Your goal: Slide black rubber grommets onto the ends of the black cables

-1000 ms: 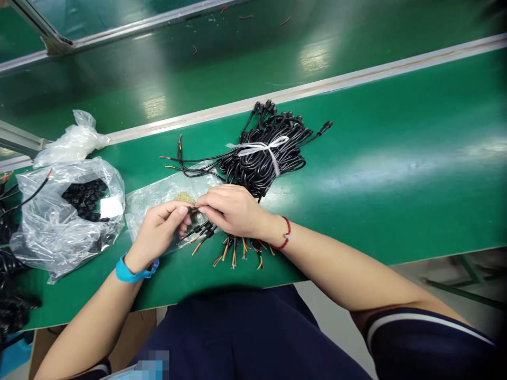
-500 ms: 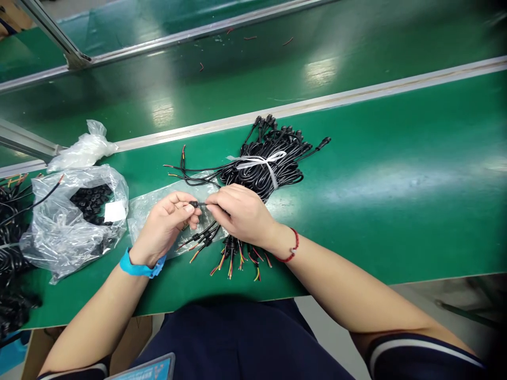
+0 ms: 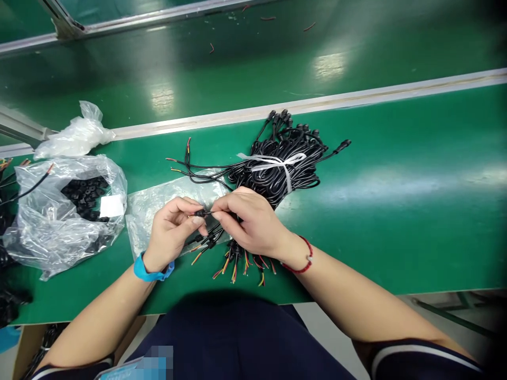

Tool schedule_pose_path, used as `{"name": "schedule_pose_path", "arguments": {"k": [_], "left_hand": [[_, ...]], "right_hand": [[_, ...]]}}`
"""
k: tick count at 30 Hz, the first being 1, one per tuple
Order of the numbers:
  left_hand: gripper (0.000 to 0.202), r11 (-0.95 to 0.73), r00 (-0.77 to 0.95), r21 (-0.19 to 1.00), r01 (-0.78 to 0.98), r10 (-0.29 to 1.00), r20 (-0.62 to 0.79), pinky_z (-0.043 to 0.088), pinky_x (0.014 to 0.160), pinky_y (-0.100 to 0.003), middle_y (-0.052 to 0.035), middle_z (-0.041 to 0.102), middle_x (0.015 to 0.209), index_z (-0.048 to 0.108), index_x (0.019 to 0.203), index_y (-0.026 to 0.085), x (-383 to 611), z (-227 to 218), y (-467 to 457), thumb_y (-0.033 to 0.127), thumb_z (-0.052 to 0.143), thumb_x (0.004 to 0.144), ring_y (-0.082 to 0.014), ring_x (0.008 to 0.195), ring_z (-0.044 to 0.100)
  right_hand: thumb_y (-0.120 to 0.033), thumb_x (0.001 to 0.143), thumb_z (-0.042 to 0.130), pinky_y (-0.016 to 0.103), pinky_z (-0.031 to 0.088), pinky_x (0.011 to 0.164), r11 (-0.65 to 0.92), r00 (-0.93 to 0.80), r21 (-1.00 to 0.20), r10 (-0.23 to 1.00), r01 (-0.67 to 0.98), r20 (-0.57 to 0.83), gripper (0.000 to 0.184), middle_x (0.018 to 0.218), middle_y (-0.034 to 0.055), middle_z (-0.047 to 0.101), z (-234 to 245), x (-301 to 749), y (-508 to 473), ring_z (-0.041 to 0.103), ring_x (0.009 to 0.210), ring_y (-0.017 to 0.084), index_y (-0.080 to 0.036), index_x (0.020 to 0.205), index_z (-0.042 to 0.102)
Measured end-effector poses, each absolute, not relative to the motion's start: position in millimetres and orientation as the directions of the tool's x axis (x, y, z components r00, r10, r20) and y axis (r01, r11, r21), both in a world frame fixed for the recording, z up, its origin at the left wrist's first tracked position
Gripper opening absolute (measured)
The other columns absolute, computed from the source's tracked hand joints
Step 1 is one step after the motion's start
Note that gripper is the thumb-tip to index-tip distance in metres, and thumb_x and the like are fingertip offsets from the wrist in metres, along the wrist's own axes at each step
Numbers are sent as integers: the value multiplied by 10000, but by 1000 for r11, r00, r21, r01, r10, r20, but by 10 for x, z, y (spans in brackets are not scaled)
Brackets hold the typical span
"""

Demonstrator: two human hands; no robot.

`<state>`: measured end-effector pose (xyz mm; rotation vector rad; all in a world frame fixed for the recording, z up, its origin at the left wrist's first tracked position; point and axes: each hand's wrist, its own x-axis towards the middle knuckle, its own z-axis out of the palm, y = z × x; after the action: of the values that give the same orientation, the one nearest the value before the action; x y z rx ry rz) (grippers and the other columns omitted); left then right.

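Observation:
My left hand (image 3: 172, 229) pinches a small black ring-shaped part (image 3: 200, 213) at its fingertips. Facing it, my right hand (image 3: 253, 221) pinches the end of a thin black cable (image 3: 216, 212) that meets the part. Both hands hover over a flat clear plastic bag (image 3: 158, 203). Under my right hand lie several cable ends with red and yellow stripped wires (image 3: 237, 261). Just behind the hands sits a coiled bundle of black cables (image 3: 283, 163), tied with a white strip.
A clear bag holding small black parts (image 3: 85, 195) lies at the left on the green table (image 3: 396, 200), with a crumpled plastic bag (image 3: 73, 140) behind it. More black cables (image 3: 8, 221) sit at the far left edge. A metal rail (image 3: 356, 100) borders a green conveyor belt behind.
My hands drew slightly apart with the black part on the cable between them, then closed in again. The camera view shifted a little.

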<state>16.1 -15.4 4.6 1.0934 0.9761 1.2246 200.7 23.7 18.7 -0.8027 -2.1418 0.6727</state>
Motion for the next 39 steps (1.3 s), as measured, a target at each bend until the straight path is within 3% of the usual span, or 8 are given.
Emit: {"name": "schedule_pose_path", "arguments": {"k": [7, 12, 20, 27, 33, 39], "left_hand": [[162, -137, 111, 990, -30, 984, 139, 560, 525, -228, -12, 619, 873, 674, 897, 186, 180, 91, -162, 79, 672, 776, -93, 568, 655], [89, -92, 66, 993, 77, 994, 87, 547, 519, -208, -15, 615, 852, 658, 859, 162, 219, 79, -142, 138, 688, 778, -81, 554, 635], [141, -74, -9, 997, 16, 997, 74, 528, 543, -202, 7, 629, 777, 623, 903, 170, 188, 170, -134, 198, 698, 787, -86, 563, 636], [111, -76, 22, 996, 42, 997, 75, 528, 526, -211, -13, 619, 846, 632, 903, 166, 169, 152, -180, 179, 676, 801, -84, 563, 633], [129, -141, 140, 982, 123, 982, 124, 542, 546, -222, -17, 599, 871, 643, 922, 180, 119, 121, -165, 116, 643, 810, -87, 608, 624], [129, -115, 147, 986, 119, 984, 97, 554, 537, -227, -23, 600, 883, 648, 921, 177, 128, 124, -170, 114, 640, 809, -89, 609, 619]], "right_hand": [[-185, 908, 478, 247, 396, 669, 659, -571, -691, 703, 298, 424, 126, 667, -28, 623, 160, 2001, 247, 521, 592, 98, -183, 800, 541], [-182, 912, 457, 268, 378, 670, 665, -550, -608, 730, 433, 406, 154, 673, -9, 637, 109, 1935, 221, 532, 593, 113, -166, 800, 561], [-247, 944, 454, 292, 412, 765, 706, -514, -547, 706, 451, 487, 176, 814, 28, 671, 99, 1965, 204, 578, 751, 148, -163, 1004, 597], [-212, 952, 404, 280, 356, 657, 743, -563, -502, 666, 442, 490, 242, 653, -8, 585, 118, 1971, 233, 499, 619, 124, -154, 892, 631], [-187, 916, 421, 288, 347, 663, 739, -603, -543, 658, 400, 451, 229, 625, -10, 576, 132, 1981, 243, 514, 615, 124, -153, 807, 619], [-186, 909, 418, 292, 351, 686, 703, -621, -588, 680, 401, 389, 228, 646, -1, 600, 136, 1994, 232, 533, 632, 130, -156, 793, 612]]}}
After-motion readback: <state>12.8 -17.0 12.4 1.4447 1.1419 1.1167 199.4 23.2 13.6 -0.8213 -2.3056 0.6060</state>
